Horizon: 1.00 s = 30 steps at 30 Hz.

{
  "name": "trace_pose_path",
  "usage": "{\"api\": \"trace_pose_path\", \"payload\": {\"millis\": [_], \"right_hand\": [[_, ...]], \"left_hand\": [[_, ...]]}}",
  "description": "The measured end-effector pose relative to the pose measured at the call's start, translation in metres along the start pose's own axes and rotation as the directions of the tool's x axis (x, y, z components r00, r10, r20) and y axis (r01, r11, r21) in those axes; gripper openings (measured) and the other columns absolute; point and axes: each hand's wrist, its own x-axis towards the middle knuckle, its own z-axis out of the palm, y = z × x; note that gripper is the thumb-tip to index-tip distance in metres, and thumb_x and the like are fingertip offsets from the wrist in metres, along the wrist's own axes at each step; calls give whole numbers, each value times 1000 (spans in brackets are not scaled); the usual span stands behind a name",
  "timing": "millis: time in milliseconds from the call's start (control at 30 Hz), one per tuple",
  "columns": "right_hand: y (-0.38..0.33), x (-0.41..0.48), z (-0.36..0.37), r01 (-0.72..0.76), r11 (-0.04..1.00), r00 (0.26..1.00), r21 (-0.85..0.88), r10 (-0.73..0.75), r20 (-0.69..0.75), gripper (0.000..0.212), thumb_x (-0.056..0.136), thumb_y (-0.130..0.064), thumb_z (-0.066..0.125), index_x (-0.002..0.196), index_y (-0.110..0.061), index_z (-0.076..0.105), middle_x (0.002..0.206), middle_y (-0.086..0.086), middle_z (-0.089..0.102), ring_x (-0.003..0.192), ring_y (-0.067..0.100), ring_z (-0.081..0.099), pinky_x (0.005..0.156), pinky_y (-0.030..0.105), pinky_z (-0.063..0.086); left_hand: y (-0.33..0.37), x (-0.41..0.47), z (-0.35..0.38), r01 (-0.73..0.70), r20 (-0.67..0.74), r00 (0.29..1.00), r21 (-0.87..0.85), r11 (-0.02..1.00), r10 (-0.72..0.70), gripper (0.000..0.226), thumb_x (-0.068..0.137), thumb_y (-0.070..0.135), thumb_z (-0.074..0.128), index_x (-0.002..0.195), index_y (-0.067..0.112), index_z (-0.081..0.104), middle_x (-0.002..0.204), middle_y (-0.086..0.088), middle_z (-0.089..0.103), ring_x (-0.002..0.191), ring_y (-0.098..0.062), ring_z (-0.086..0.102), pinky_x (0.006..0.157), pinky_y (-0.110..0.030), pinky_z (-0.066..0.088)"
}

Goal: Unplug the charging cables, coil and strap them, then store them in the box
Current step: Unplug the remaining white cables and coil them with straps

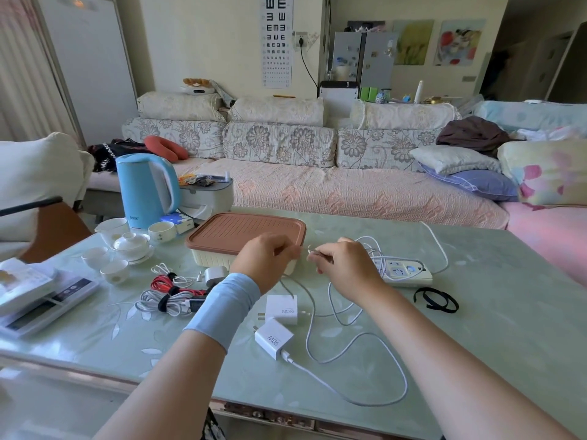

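Above the table [476,328], left hand [265,258] and right hand [344,263] pinch a white cable [309,248] stretched sideways.

Far across, a cream wall [206,42] with an eye chart [276,42] and a wall socket [300,39]; to the right, bright paintings [413,42]. Below, a long floral sofa [286,182] piled with cushions [457,160]. Far left, a tall white standing unit [92,68] beside a pale curtain [19,74]. Near, a green glass-topped table [508,328]. Soft daylight throughout.
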Motion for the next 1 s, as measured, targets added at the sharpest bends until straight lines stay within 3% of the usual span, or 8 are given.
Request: {"api": "trace_pose_path", "payload": {"millis": [133,300,367,500,567,733,867,1000], "right_hand": [[-1,5,10,-123,992,989,26,120,84,14,86,-32,66,77,-24,71,78,-6,70,81,17,58,74,31,49],[22,7,21,-201,967,946,-160,234,226,20,89,-42,60,87,-26,73,94,-2,73,96,22,62,86,34,49],[28,9,23,-202,964,946,-173,238,220,21,91,-42,60,87,-26,74,92,-3,73,94,22,64,87,33,48],[17,16,25,-118,990,981,-75,128,146,20,93,-38,60,86,-28,75,79,-8,73,87,20,66,89,34,46],[6,17,28,-29,996,991,-84,39,128,19,94,-39,60,97,-31,77,91,-7,76,92,21,65,91,35,44],[-22,16,31,107,984,990,140,-119,80,17,96,-27,59,95,-21,75,85,-2,72,78,16,63,73,34,49],[-29,14,24,132,965,991,228,-137,4,13,91,-18,63,83,-27,66,69,-15,61,66,-1,55,61,22,41],[-25,9,21,7,978,999,206,-17,46,25,84,-16,68,68,-32,56,56,-17,53,57,-3,52,55,15,36]], "left_hand": [[0,2,-5,-168,-379,921,-194,966,84,20,94,20,53,74,19,52,74,4,49,67,-14,46,65,-28,34],[-13,9,-28,-139,-630,700,-582,801,-337,22,97,36,42,76,31,46,64,1,43,60,-26,41,63,-56,43],[-23,10,-37,-21,-649,658,-523,852,-382,22,99,29,43,78,28,50,67,3,48,68,-23,46,67,-45,40],[-47,6,-31,466,-449,778,-56,883,-439,39,91,13,44,128,18,54,125,-14,54,115,-34,46,94,-38,36],[-46,6,-25,405,-421,853,162,900,-308,63,79,6,41,141,19,44,138,-12,47,125,-34,39,103,-40,31],[-14,7,-3,-107,-63,991,116,988,115,62,74,3,38,127,25,59,122,1,65,115,-23,55,104,-37,38],[-5,4,6,35,64,997,137,990,-44,30,90,25,39,98,26,68,90,-3,71,89,-29,63,75,-34,51],[5,3,-4,98,-106,993,416,904,-59,38,87,55,47,79,25,70,72,1,66,73,-24,60,58,-24,37]]}}
